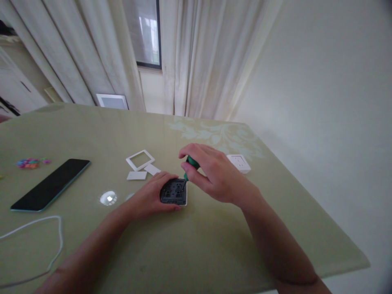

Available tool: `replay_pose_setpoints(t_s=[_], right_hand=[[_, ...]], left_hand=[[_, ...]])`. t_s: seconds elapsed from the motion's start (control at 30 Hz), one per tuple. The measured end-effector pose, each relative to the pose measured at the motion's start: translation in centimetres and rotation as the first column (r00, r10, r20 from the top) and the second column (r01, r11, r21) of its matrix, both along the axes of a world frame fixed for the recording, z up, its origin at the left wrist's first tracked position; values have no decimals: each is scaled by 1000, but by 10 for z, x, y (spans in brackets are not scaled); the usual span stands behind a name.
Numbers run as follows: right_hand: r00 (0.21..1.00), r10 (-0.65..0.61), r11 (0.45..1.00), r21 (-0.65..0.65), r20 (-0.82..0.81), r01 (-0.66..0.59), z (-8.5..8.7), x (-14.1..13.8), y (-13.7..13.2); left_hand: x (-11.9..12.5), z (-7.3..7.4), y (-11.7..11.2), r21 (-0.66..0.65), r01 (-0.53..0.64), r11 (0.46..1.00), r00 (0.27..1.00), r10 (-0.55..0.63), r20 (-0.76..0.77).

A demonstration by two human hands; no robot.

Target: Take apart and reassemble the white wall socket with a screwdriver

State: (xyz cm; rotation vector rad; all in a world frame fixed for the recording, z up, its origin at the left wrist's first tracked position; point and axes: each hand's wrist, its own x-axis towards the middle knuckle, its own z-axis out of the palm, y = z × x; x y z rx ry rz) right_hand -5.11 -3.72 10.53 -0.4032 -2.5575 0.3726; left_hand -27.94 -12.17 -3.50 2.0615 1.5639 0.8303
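Left hand [150, 198] held a dark switch module [174, 192] on the table [214, 245]. Right hand [211, 173] gripped a green-handled screwdriver [192, 163], tip at the module's one-o'clock corner. White frame [140, 159] lay at ten o'clock, phone [50, 184] at nine.

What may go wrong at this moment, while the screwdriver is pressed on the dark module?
1. The screwdriver tip could slip off the dark module and jab the left hand, which grips that module right beside it.
2. The module lies flat on the smooth table, steadied by one hand only, so it might skid under pressure from the right hand.
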Motion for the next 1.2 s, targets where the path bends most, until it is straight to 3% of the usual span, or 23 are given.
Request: replay_pose_setpoints(t_s=[0.07, 0.2, 0.23, 0.33, 0.37, 0.5, 0.63, 0.67, 0.77, 0.8, 0.93, 1.07, 1.2], right_hand=[[999, 39, 999, 1, 12, -39, 1, 0, -2], [964, -263, 964, 49, 21, 262, -1, -1, -2], [967, -255, 966, 47, 11, 254, -1, -1, -1], [999, -42, 998, 40, -3, 42, -1, -2, -1], [1000, -28, 998, 49, 9, 27, 0, -2, -1], [958, -288, 954, 87, 4, 286, -1, -2, -2], [999, -38, 997, 64, 1, 38, 0, -1, -4], [999, -41, 997, 72, 18, 40, 0, -1, -5], [962, -270, 959, 98, 29, 266, 2, 2, -6], [959, -283, 956, 88, 25, 280, 3, 3, -5], [996, -92, 993, 71, 2, 91, 2, 1, -6], [942, -335, 936, 126, 30, 329, -1, -3, -5], [940, -340, 936, 93, -12, 340, 2, 2, -2]], left_hand=[[1, 0, 1, 5, -1, 1000, 1000, 1, 3], [3, -2, 1, 7, 0, 1000, 1000, 0, -11], [2, -2, 1, 13, 1, 1000, 1000, -1, -13], [2, -2, 1, 37, 1, 999, 1000, 0, -13], [2, -2, 1, 40, -1, 999, 1000, 1, -13], [5, -2, 1, 27, -9, 1000, 1000, 10, -19], [7, -2, -1, 42, -15, 999, 1000, 16, -24], [6, -1, -2, 44, -10, 999, 1000, 10, -19], [1, 1, -2, 17, 15, 1000, 1000, -15, 3], [-1, 2, -2, 3, 22, 1000, 1000, -22, 8], [-6, 3, -1, -17, 19, 1000, 1000, -19, 12], [-3, 3, -1, -22, -7, 1000, 1000, 7, 11], [3, 6, -2, -71, -10, 997, 1000, 10, 8]])
